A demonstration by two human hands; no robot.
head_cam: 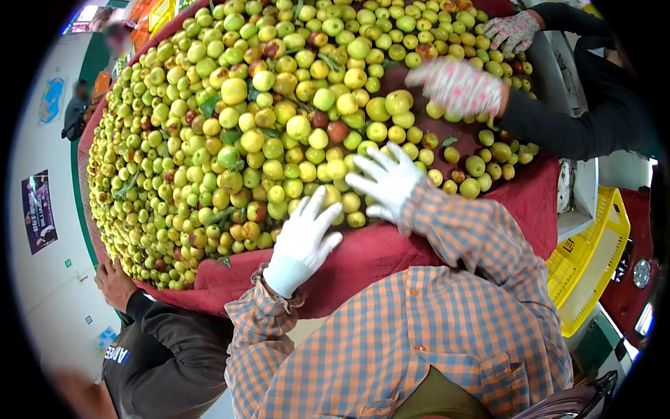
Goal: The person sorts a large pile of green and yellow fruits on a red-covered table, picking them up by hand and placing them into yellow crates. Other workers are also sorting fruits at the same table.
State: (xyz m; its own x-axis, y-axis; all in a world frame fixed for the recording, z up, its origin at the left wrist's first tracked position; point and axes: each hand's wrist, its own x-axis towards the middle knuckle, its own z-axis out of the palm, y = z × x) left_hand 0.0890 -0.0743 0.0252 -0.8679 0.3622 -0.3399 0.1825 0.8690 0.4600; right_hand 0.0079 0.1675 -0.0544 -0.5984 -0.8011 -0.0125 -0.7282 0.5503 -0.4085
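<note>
A broad heap of green jujubes [230,136], several of them browned or reddish, covers a table lined with dark red quilted cloth [366,251]. My left hand [306,235], in a white glove, rests at the near edge of the heap with its fingers spread against the fruit. To its right, my right hand [387,180], gloved the same way, lies palm down over jujubes, fingers apart. Neither hand grips a fruit that I can see. Loose green leaves [209,105] are mixed in among the jujubes.
Across the right side, a co-worker's hands in dotted gloves [460,86] reach over the fruit beside a metal chute [576,204]. Below it stands a yellow plastic crate [591,262]. At left, another person's bare hand [115,285] touches the table edge.
</note>
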